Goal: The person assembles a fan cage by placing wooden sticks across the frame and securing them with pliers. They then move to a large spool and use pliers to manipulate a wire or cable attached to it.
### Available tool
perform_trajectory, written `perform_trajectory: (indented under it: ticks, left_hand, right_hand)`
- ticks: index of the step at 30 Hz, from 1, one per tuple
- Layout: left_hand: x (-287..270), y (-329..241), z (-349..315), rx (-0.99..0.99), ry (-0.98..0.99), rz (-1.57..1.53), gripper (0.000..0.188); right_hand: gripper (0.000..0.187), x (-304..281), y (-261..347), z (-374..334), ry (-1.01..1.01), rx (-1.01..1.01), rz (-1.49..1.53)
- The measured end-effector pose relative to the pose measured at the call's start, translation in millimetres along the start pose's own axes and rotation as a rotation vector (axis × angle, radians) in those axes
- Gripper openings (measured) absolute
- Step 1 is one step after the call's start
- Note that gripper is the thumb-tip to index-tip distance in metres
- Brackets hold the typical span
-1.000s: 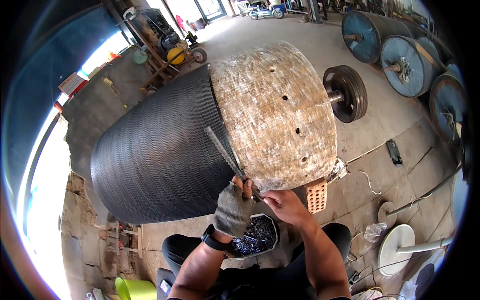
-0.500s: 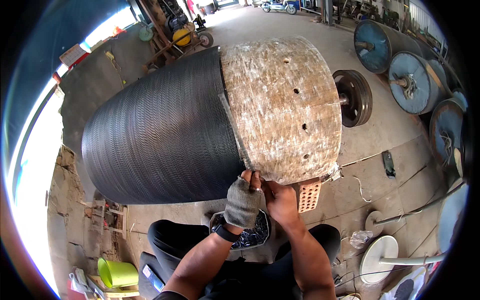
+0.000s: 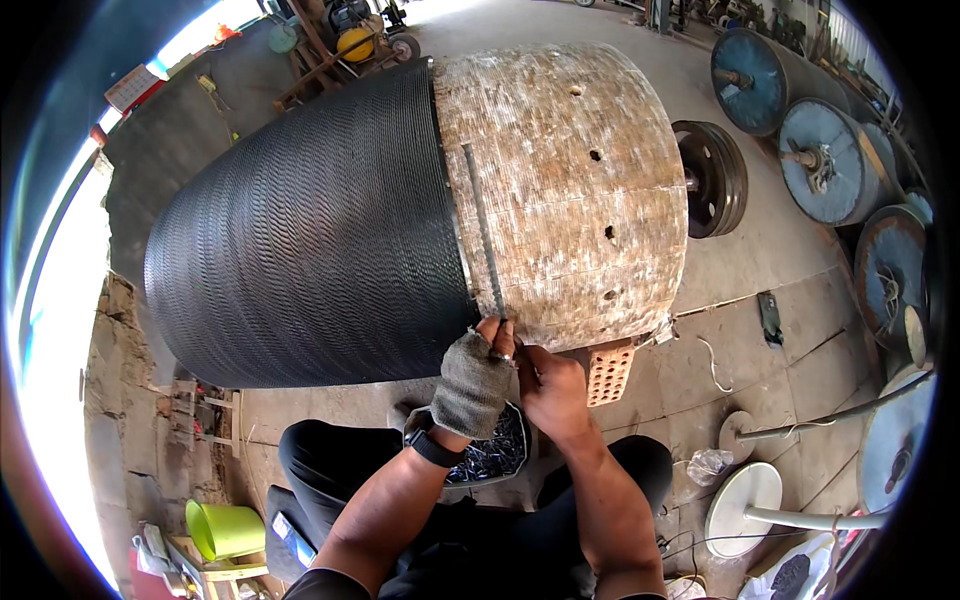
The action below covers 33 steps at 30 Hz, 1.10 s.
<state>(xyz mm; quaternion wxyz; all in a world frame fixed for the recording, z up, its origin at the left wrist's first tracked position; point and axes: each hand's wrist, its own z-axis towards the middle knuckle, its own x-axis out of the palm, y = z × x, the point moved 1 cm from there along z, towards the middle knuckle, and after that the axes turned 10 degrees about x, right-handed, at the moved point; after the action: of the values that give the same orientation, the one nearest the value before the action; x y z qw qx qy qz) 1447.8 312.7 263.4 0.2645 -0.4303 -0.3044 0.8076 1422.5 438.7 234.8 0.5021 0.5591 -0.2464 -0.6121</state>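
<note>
A large drum lies before me, its left part wound with black ribbed material (image 3: 310, 230) and its right part a bare, whitish-brown surface (image 3: 560, 200) with several small holes. My left hand (image 3: 475, 385), in a grey fingerless glove, pinches the lower end of a long thin grey strip (image 3: 484, 225). The strip runs up over the bare surface, just right of the black edge. My right hand (image 3: 555, 390) is bare and closed, close beside the left fingertips at the drum's lower edge; what it grips is hidden.
Between my knees stands a tub (image 3: 490, 450) of small dark pieces. A perforated brick (image 3: 608, 374) sits under the drum's right side, with a pulley wheel (image 3: 712, 180) on its axle. Blue-ended rollers (image 3: 820, 165) line the right. A lime-green bucket (image 3: 222, 530) stands lower left.
The strip has swung right, off the black edge and onto the bare surface. Both hands remain close together at its lower end. The whole view has shifted slightly.
</note>
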Motion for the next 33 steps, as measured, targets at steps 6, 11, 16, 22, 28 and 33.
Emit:
perform_trajectory:
  ticks: [6, 11, 16, 22, 28, 33]
  left_hand:
    - [-2, -2, 2, -0.014, 0.034, -0.015, 0.022]
    - [-2, -12, 1, 0.194, -0.010, 0.177, 0.020]
    - [17, -30, -5, -0.022, -0.244, -0.493, 0.024]
    - [24, -30, -3, -0.106, -0.196, -0.667, 0.021]
    - [30, -34, -12, -0.097, -0.127, -0.733, 0.043]
    - [34, -26, 1, -0.100, -0.100, -0.624, 0.054]
  right_hand:
    - [0.005, 1, 0, 0, -0.002, 0.018, 0.001]
    - [0.002, -2, 0, 0, -0.023, 0.003, 0.005]
    - [0.007, -2, 5, -2, 0.079, 0.039, 0.156]
    - [0.022, -30, 2, -6, 0.083, -0.004, -0.059]
    - [0.010, -160, -109, -81, -0.661, 0.371, 0.266]
    - [0.033, -198, -229, -239, -0.609, 1.016, -0.494]
